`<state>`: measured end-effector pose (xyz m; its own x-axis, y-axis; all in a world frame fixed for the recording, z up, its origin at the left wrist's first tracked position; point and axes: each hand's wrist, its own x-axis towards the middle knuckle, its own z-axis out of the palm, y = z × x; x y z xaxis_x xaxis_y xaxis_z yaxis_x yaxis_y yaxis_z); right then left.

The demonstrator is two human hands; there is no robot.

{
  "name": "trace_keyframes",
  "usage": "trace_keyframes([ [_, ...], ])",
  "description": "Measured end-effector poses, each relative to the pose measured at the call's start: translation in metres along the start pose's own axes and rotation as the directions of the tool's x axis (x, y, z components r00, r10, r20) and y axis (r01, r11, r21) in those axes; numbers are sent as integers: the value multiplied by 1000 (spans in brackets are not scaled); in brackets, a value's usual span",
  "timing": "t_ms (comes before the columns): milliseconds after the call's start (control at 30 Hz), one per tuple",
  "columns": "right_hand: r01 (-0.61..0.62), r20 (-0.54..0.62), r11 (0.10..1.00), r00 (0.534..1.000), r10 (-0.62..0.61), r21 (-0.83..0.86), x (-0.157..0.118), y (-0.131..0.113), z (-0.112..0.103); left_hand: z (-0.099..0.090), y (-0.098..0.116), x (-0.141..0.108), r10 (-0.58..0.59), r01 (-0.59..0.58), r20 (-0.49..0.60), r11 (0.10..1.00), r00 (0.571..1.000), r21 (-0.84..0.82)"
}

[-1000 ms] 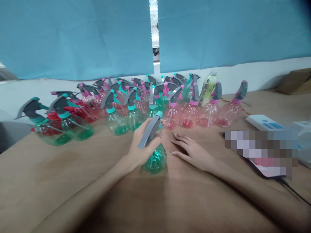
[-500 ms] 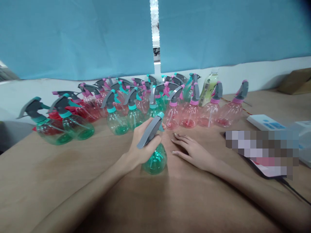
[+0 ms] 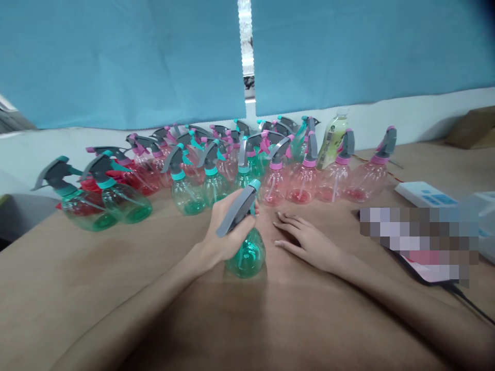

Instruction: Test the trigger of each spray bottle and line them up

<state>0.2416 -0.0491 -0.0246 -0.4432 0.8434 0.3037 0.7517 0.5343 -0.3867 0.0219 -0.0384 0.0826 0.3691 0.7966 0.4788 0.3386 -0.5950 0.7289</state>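
My left hand (image 3: 226, 229) is wrapped round the neck of a green spray bottle (image 3: 246, 257) with a grey and teal trigger head. The bottle stands on the wooden table (image 3: 185, 309), and my fingers hide its collar and most of the trigger. To its right, my right hand (image 3: 303, 237) lies palm down on the table with fingers spread and nothing in it. Just beyond both hands is a row of spray bottles, among them a pink one (image 3: 274, 185) and a green one (image 3: 188, 193).
More pink and green spray bottles fill the back of the table, with two green ones (image 3: 126, 201) at the left. A yellow-green drink bottle (image 3: 333, 139) leans behind them. At the right are a phone (image 3: 436, 275) on a cable, a white box (image 3: 425, 195) and a brown carton (image 3: 472, 129).
Almost nothing differs. The view has shifted very slightly; both hands and the held spray bottle stay in the same place.
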Motion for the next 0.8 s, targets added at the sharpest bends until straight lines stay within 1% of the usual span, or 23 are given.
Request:
trace_keyframes([
  [133, -2, 13, 1000, 1000, 2, -13, 0, 0, 0, 1, -2, 3, -9, 9, 18, 999, 1000, -35],
  [233, -5, 15, 1000, 1000, 5, -17, 0, 0, 0, 2, -2, 5, -42, 43, 16, 995, 999, -87],
  [367, -11, 23, 1000, 1000, 12, -19, 0, 0, 0, 3, 3, 4, -107, 107, 0, 993, 994, -45],
  [467, -9, 11, 1000, 1000, 9, -11, 0, 0, 0, 3, 6, 2, -97, 97, -8, 995, 995, -13],
  [600, -7, -8, 1000, 1000, 7, 10, -1, 0, 0, 5, 3, 1, -71, 72, -45, 997, 996, 2],
  [800, -6, 12, 1000, 1000, 6, -2, 0, 1, 0, 7, -1, 1, -61, 61, -67, 998, 996, -12],
])
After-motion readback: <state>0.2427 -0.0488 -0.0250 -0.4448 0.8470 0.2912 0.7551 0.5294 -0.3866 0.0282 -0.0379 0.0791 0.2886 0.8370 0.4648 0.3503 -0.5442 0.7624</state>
